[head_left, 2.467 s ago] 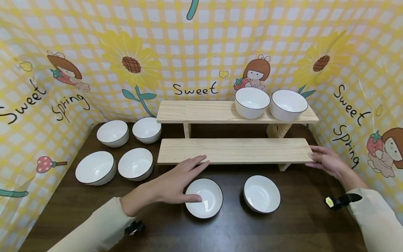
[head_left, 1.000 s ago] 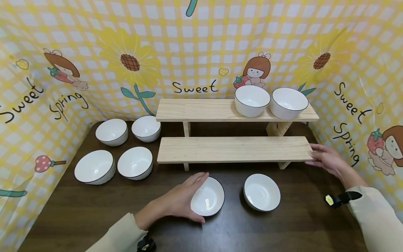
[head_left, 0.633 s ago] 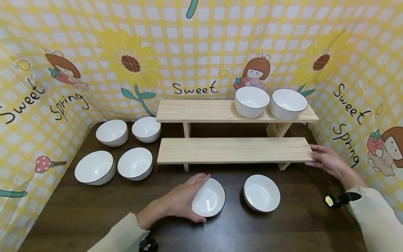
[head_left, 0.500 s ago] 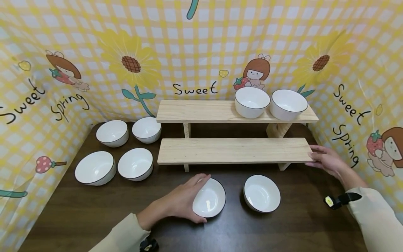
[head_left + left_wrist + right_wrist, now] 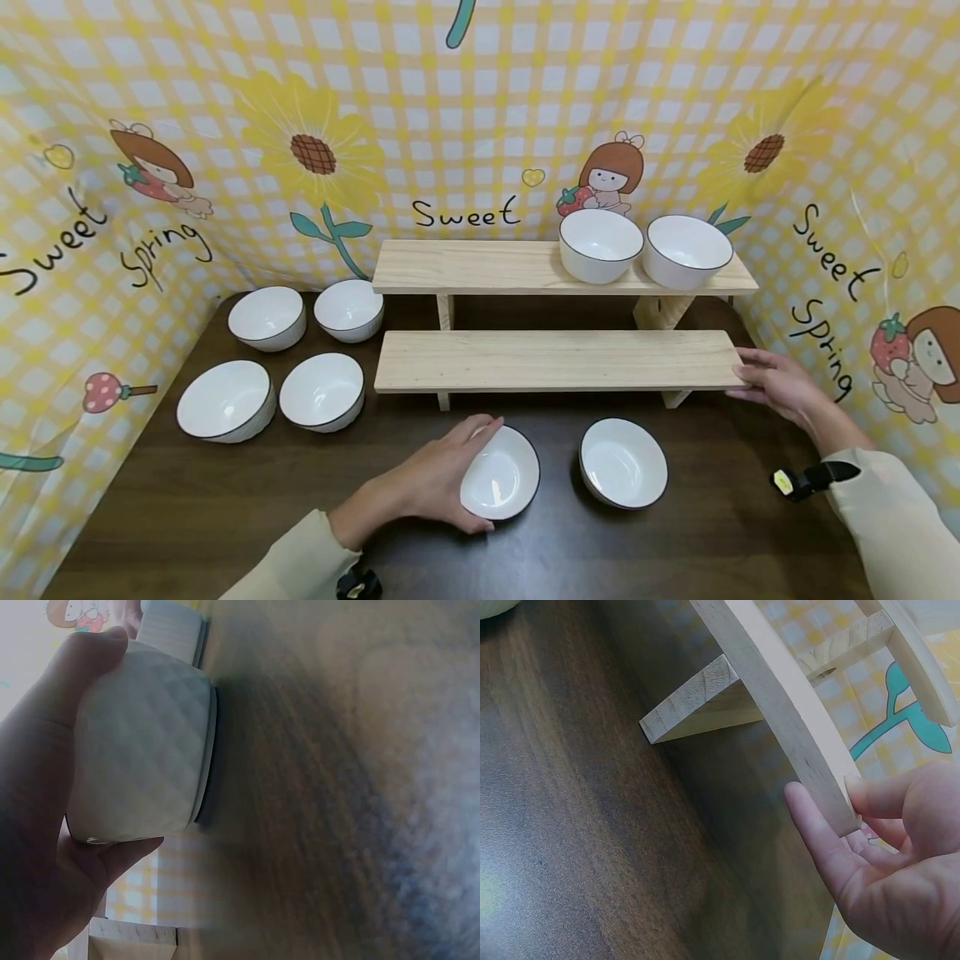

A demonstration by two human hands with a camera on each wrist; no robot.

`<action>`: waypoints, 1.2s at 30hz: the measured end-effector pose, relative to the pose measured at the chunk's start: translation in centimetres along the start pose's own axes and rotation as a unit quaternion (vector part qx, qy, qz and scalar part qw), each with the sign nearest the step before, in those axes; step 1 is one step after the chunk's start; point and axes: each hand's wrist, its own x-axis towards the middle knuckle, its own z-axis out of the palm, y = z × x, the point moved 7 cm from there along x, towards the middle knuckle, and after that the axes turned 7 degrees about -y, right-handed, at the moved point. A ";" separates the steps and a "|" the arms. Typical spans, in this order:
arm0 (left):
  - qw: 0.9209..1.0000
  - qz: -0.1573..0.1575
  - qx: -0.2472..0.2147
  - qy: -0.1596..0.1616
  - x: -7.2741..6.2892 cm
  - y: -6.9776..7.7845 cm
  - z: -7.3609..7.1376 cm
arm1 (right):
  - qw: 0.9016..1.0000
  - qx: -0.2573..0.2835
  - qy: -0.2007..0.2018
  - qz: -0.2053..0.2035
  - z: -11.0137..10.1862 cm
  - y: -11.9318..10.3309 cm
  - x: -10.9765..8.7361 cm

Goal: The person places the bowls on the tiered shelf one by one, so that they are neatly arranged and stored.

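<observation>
My left hand (image 5: pixel 427 483) holds a white bowl (image 5: pixel 502 475) with a dark rim, gripping it from its left side with the thumb at the near edge and the fingers at the far edge. Up close in the left wrist view, that bowl's outer wall (image 5: pixel 142 742) has a diamond texture, and its base sits at the tabletop. At the right end of the two-tier wooden shelf, my right hand (image 5: pixel 780 387) pinches the lower board (image 5: pixel 558 360). The right wrist view has the thumb and fingers on either side of that board's end (image 5: pixel 795 727).
Another white bowl (image 5: pixel 624 463) stands right of the held one. Two bowls, a left one (image 5: pixel 600 247) and a right one (image 5: pixel 686 254), sit on the upper board (image 5: pixel 465 267). Several more bowls (image 5: pixel 322 392) stand at the left on the dark table (image 5: pixel 225 517). Patterned cloth (image 5: pixel 465 108) surrounds the table.
My left hand has come from over the bowl to its left side and taken hold of it. The bowl has shifted slightly right. My right hand stays at the board's end.
</observation>
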 end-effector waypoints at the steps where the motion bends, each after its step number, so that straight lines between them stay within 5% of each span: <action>1: 1.000 0.000 0.000 -0.001 0.0 0.0 0.0 | 1.000 -0.001 0.000 -0.002 0.0 0.0 0.0; 36: 1.000 0.020 0.000 0.002 0.2 1.2 -3.6 | 1.000 -0.004 0.000 -0.010 -0.1 0.1 0.1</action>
